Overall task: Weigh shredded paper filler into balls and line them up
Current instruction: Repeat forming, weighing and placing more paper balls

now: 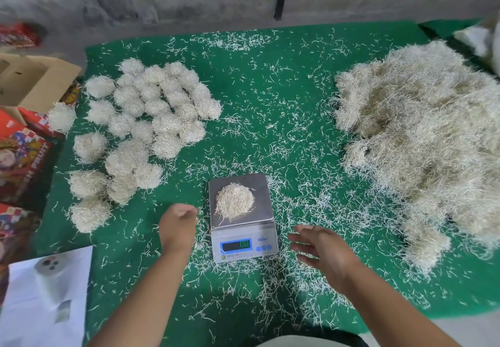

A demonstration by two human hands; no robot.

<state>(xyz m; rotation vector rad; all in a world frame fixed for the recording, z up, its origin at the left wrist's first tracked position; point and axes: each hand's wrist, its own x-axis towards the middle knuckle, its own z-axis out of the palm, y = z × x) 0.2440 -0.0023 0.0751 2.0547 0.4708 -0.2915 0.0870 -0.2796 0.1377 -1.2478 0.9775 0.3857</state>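
Green worktop [270, 97] shows me many weighed balls [151, 108] clustered at left, one portion [234, 202] on the scale [240, 219], a big filler pile [422, 141] remaining, my left hand [178, 219] loosely curled and empty, right hand [319, 246] spread.

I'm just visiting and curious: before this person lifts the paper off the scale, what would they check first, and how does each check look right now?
1. Portion sits wholly on the scale platform: ok.
2. Display reading on target: cannot tell, digits blurred.
3. Left hand touching the scale: ok, it is beside it, apart.
4. Right hand empty and open: ok.
5. Free spot beside the finished balls: ok, green mat shows near them.
6. Big pile within reach for top-up: ok, probably.
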